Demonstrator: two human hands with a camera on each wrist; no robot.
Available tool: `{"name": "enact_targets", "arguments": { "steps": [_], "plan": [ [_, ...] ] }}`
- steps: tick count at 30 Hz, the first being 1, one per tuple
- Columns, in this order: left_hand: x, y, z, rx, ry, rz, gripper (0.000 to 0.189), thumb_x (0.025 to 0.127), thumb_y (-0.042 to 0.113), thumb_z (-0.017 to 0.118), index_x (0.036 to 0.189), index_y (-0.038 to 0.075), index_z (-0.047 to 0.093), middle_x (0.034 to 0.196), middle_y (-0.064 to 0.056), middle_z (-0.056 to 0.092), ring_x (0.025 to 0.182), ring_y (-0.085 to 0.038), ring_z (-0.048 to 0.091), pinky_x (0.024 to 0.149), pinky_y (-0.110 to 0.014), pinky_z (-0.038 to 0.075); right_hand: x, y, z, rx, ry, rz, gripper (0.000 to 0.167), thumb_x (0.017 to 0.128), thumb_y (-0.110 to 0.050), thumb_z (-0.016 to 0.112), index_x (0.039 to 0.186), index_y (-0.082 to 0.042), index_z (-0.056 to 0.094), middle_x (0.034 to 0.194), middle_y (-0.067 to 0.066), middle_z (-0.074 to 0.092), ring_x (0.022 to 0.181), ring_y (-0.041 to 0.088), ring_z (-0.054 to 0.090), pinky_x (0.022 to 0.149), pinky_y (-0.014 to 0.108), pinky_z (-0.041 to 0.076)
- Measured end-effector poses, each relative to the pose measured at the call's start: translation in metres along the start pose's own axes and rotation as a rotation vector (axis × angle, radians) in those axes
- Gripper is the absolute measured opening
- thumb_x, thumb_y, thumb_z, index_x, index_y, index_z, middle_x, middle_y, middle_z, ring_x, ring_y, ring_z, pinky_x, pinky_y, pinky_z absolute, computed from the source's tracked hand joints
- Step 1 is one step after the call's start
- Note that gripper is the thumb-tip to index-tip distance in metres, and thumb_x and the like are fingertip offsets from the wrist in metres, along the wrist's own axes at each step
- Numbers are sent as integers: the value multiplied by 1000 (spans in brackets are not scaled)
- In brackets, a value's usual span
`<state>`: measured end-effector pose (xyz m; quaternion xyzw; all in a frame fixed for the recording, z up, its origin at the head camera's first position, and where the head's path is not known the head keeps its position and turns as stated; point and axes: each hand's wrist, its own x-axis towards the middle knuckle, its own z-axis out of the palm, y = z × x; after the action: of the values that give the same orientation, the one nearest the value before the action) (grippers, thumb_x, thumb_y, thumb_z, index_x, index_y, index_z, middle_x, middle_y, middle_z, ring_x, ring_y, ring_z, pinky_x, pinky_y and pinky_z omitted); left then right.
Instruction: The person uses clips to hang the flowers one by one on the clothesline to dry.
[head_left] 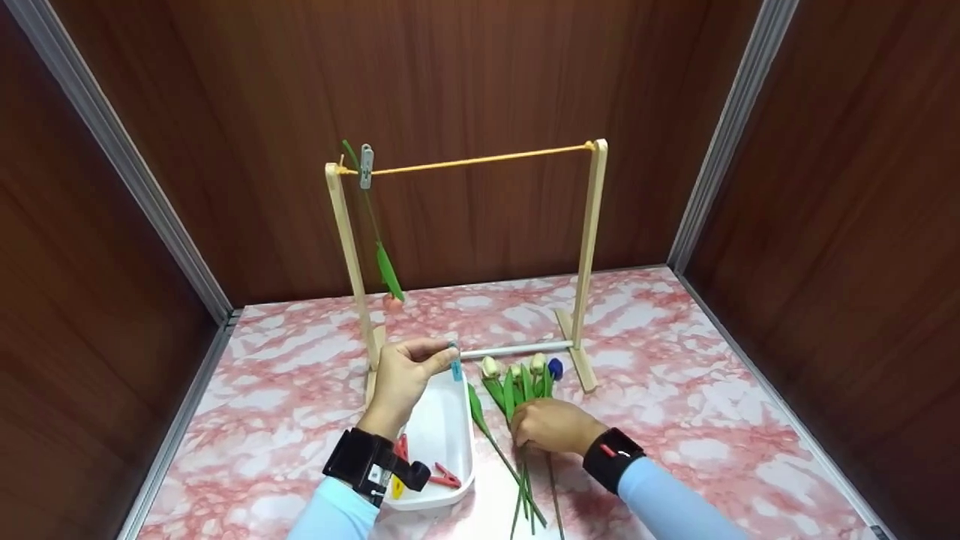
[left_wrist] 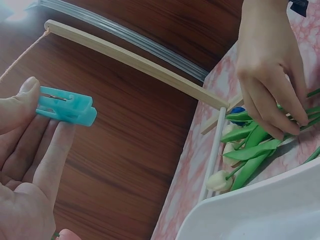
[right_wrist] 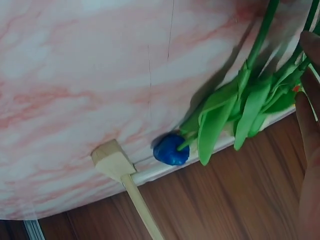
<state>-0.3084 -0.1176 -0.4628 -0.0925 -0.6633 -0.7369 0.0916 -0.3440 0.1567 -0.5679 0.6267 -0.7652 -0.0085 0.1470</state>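
Note:
My left hand [head_left: 403,379] pinches a teal clothespin [left_wrist: 67,106] between thumb and fingers, above the far end of a white tray [head_left: 471,457]. To the right, my right hand [head_left: 551,426] bends its fingers round the stems of a bunch of tulips lying on the table. Which stem it grips is partly hidden. White tulips [head_left: 490,367] and a blue tulip [right_wrist: 171,149] point away from me, with green leaves [right_wrist: 217,120] below the blooms. One more green stem [head_left: 501,454] lies beside the tray, left of that hand.
Behind the hands stands a wooden frame [head_left: 590,247] with an orange cord [head_left: 480,160] across its top. A grey clothespin [head_left: 366,166] holds a pink tulip [head_left: 393,303] upside down at the cord's left end. Red clothespins [head_left: 447,475] and a yellow one [head_left: 397,487] lie in the tray.

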Motion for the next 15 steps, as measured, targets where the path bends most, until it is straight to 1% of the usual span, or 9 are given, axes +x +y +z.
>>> {"name": "enact_targets", "arguments": {
  "steps": [5, 7, 9, 12, 15],
  "plan": [
    [2, 2, 1, 13, 4, 22, 20, 89, -2, 83, 106, -11, 77, 96, -14, 79, 85, -14, 75, 82, -31, 62, 0, 9, -13, 98, 65, 24, 19, 85, 3, 80, 89, -15, 84, 94, -3, 77, 89, 12, 72, 84, 20, 57],
    [2, 3, 1, 14, 3, 34, 21, 89, -2, 83, 106, -12, 77, 96, -15, 78, 85, -14, 75, 82, -31, 62, 1, 13, -19, 111, 103, 42, 16, 87, 2, 79, 91, -14, 83, 96, -1, 77, 91, 12, 72, 85, 19, 57],
    [2, 5, 2, 14, 5, 45, 20, 89, -2, 83, 106, -11, 77, 97, -16, 78, 84, -14, 75, 82, -31, 62, 1, 18, -26, 115, 142, 61, 18, 88, 3, 78, 94, -13, 82, 99, 0, 78, 93, 13, 73, 86, 20, 57],
    [3, 9, 4, 21, 18, 64, 18, 88, -2, 83, 104, -10, 79, 96, -16, 79, 83, -13, 75, 81, -29, 62, 3, 26, -36, 149, 217, 115, 20, 89, 5, 78, 100, -11, 82, 103, 3, 78, 97, 17, 74, 88, 24, 58],
    [5, 12, 6, 33, 32, 87, 17, 88, -2, 84, 103, -9, 79, 96, -16, 79, 83, -12, 75, 78, -26, 61, 8, 32, -50, 198, 287, 189, 22, 92, 4, 78, 108, -9, 82, 108, 6, 78, 100, 20, 75, 87, 28, 60]
  ]
}}
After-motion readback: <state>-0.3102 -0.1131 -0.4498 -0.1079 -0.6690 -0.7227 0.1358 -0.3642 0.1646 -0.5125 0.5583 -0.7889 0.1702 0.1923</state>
